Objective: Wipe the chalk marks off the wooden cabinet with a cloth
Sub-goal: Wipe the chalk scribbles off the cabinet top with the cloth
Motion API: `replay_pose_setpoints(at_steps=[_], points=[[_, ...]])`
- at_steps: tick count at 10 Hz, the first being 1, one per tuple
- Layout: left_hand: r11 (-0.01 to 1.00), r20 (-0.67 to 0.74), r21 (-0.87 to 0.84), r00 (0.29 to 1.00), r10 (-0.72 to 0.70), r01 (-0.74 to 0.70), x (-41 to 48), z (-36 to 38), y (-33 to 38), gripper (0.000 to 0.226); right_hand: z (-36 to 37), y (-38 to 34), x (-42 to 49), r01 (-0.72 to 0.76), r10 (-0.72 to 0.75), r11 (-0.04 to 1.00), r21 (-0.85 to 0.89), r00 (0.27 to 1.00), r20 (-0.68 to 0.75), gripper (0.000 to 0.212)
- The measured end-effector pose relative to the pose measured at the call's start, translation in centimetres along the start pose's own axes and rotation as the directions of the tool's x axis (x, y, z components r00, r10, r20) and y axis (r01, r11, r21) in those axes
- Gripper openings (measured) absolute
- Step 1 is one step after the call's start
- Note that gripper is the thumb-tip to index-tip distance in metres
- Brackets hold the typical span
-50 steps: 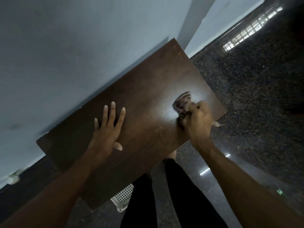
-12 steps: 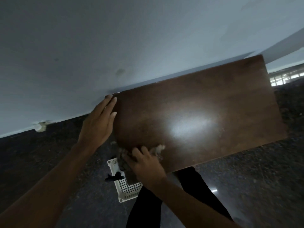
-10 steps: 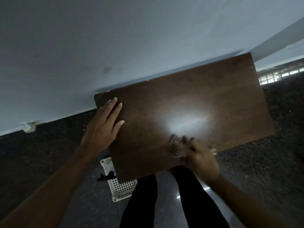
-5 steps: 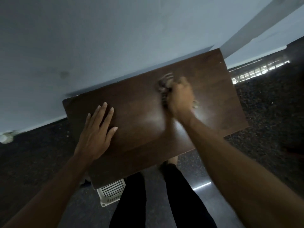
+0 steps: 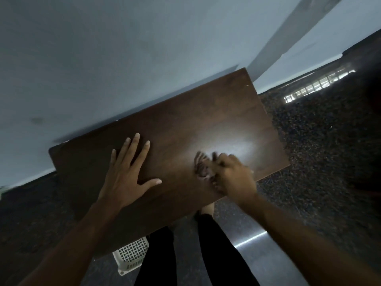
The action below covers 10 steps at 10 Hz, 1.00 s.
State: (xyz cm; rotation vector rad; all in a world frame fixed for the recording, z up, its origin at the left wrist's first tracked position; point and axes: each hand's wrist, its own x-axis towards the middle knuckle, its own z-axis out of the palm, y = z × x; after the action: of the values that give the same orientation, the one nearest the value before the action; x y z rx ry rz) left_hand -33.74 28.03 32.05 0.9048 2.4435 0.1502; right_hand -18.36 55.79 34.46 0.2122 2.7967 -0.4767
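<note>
Dark glossy rectangular cabinet (image 5: 185, 124); left hand (image 5: 125, 178) flat, fingers spread; right hand (image 5: 233, 178) bunching blurred, apparently striped cloth (image 5: 201, 167).

Two hands (image 5: 127, 178), one cloth (image 5: 201, 167), one cabinet (image 5: 206, 120), one basket (image 5: 132, 254).

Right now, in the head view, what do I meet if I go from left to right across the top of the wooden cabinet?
On the cabinet: left hand, lying flat → cloth → right hand, gripping the cloth → past the cabinet's right edge, the dark speckled floor.
</note>
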Motion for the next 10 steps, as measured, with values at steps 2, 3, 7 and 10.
replay_pose_setpoints(at_steps=[2, 3, 7, 10], points=[[0.997, 0.111, 0.077, 0.994, -0.009, 0.001, 1.9, -0.5, 1.8, 0.130, -5.7, 7.4, 8.3, -0.377, 0.363, 0.926, -0.020, 0.904, -0.228, 0.024], [0.997, 0.159, 0.077, 0.987, -0.036, 0.024, 2.4, -0.5, 2.3, 0.135, -8.0, 9.0, 13.2, -0.470, 0.472, 0.878, 0.092, 0.817, -0.331, 0.025], [0.991, 0.178, 0.094, 0.978, -0.106, 0.090, 2.6, -0.5, 3.3, 0.138, -5.4, 14.2, -0.6, -0.250, 0.248, 0.968, -0.013, 0.963, -0.102, 0.025], [0.973, 0.192, 0.079, 0.955, -0.228, 0.216, 1.9, -1.3, 5.5, 0.136, 1.5, 4.9, -6.6, -0.366, 0.393, 0.905, 0.219, 0.914, -0.099, 0.039]])
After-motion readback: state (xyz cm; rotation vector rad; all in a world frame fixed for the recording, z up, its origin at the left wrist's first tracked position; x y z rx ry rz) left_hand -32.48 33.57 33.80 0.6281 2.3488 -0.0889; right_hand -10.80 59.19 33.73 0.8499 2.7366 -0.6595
